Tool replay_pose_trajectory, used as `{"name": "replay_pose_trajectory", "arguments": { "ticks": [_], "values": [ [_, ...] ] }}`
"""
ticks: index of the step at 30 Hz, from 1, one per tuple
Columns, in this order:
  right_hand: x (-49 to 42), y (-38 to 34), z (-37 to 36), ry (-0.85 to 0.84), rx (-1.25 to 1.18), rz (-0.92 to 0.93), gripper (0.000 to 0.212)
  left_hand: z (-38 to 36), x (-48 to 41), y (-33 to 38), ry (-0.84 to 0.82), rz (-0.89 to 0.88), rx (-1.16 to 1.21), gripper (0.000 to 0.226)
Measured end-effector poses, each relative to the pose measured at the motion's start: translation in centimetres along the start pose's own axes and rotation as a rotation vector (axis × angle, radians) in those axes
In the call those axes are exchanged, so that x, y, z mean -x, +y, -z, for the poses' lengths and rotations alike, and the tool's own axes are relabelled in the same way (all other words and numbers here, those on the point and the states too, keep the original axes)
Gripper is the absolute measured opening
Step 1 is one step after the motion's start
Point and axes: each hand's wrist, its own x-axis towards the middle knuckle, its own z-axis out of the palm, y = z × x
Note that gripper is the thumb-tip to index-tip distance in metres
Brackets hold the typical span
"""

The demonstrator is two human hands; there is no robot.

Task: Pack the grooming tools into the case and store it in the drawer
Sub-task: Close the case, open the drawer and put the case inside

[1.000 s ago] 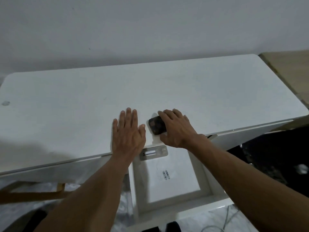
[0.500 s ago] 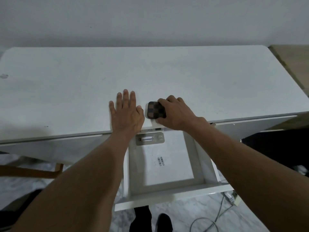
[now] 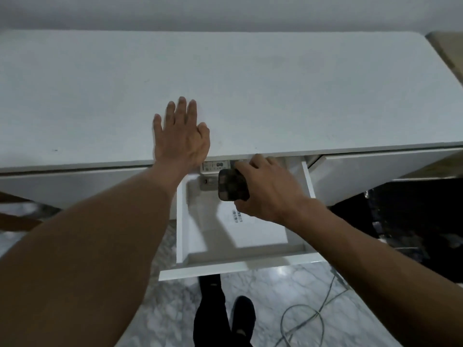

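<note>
A small dark checkered case (image 3: 231, 185) is gripped in my right hand (image 3: 265, 189), held above the back of the open white drawer (image 3: 240, 265), just below the desk's front edge. The case looks closed; no grooming tools are visible. My left hand (image 3: 181, 139) lies flat, fingers spread, on the white desk top (image 3: 275, 96) near its front edge, left of the drawer. The drawer's inside shows only a white bottom with a barcode sticker (image 3: 237, 216).
A label plate (image 3: 213, 167) sits under the desk edge behind the drawer. A grey cable (image 3: 313, 311) loops on the marble floor to the right. My dark-clothed legs and feet (image 3: 225, 311) stand below the drawer front. A wooden surface (image 3: 448, 51) adjoins the desk's right end.
My right hand has lifted the case off the desk top and brought it down over the open drawer. The left hand stays flat on the desk. The view has tilted downward.
</note>
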Motion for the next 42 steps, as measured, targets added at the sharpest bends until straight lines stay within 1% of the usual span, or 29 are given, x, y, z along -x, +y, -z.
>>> {"name": "replay_pose_trajectory", "arguments": {
  "ticks": [3, 11, 14, 17, 23, 29, 37, 39, 42],
  "values": [
    [0.0, 0.4, -2.7, -0.074, -0.013, -0.019, 0.065, -0.3, 0.0, 0.0, 0.012, 0.003, 0.009, 0.061],
    [-3.1, 1.9, -11.1, -0.2, -0.108, -0.163, 0.069, -0.7, -0.3, -0.1, 0.026, 0.002, 0.016, 0.062],
    [-4.5, 2.1, -13.6, -0.224, -0.162, -0.184, 0.071, -1.0, -0.3, -0.3, 0.042, -0.007, 0.008, 0.062],
    [-5.6, 2.5, -14.9, -0.212, -0.142, -0.168, 0.07, -1.2, -0.5, -0.4, 0.069, -0.018, -0.004, 0.063],
    [-5.9, 3.3, -15.9, -0.225, -0.159, -0.138, 0.072, -1.2, -0.3, -0.4, 0.073, -0.019, -0.022, 0.064],
    [-5.7, 3.2, -15.6, -0.229, -0.153, -0.139, 0.066, -1.0, -0.4, -0.4, 0.04, -0.012, -0.003, 0.062],
    [-4.9, 3.0, -14.9, -0.216, -0.151, -0.167, 0.073, -1.1, -0.6, -0.5, 0.039, -0.026, -0.004, 0.061],
    [-4.2, 3.0, -14.3, -0.206, -0.166, -0.186, 0.067, -1.0, -0.6, -0.5, 0.042, -0.025, -0.003, 0.06],
    [-2.7, 3.0, -12.7, -0.227, -0.166, -0.2, 0.053, -1.0, -0.5, -0.6, 0.038, -0.017, -0.011, 0.059]
  ]
}}
